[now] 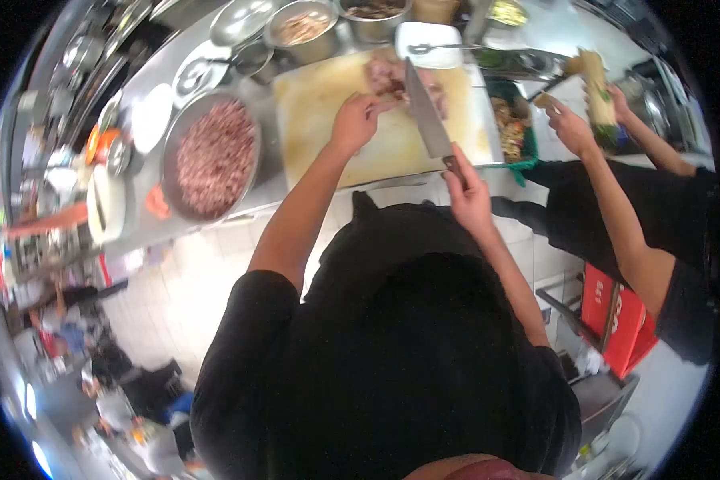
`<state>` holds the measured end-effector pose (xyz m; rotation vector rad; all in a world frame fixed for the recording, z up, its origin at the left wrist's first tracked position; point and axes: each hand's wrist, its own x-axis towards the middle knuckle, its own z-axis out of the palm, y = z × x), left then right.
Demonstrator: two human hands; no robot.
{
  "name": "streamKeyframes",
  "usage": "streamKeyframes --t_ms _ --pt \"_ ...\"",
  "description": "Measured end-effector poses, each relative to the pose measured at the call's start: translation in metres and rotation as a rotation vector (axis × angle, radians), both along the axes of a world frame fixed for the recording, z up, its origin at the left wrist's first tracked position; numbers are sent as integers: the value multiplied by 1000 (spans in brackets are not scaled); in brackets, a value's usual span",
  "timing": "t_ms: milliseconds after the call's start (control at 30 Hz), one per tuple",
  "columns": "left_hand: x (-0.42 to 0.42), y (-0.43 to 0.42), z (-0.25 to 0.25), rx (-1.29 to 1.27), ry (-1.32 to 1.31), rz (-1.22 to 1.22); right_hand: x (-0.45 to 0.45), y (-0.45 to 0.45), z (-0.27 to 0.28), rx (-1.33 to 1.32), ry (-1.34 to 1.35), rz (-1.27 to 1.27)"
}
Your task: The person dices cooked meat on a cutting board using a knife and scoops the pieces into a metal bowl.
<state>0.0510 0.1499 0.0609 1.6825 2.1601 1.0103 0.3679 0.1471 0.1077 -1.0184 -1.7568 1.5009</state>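
My right hand (470, 198) is closed around the dark handle of a large kitchen knife (428, 114). Its broad blade points away from me across the cutting board (312, 120), with the tip over raw meat (386, 76). My left hand (355, 122) is left of the blade, above the board. Its fingers pinch what looks like a strip of meat at the edge of the pile, though the fingertips show only in part. More pale pink meat lies to the right of the blade, partly hidden by it.
A metal bowl of chopped meat (216, 156) stands left of the board. Behind are pots (302, 32) and a white tray (429, 44) with a spoon. A green basket (514, 128) with scraps is at right, beside a co-worker's hands (570, 128). A red crate (608, 312) sits below.
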Motion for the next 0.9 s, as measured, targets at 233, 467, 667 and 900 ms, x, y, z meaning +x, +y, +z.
streamKeyframes --t_ms 233,467,667,900 --pt "-63 -87 14 167 -116 315 -28 1 -5 126 -216 417" --pt "-56 -127 3 263 -80 377 -74 2 -17 274 -378 580" --pt "-30 -139 -27 149 142 125 -72 9 -17 266 -312 454" --pt "-19 -175 -28 231 204 237 -65 -1 -7 403 -463 602"
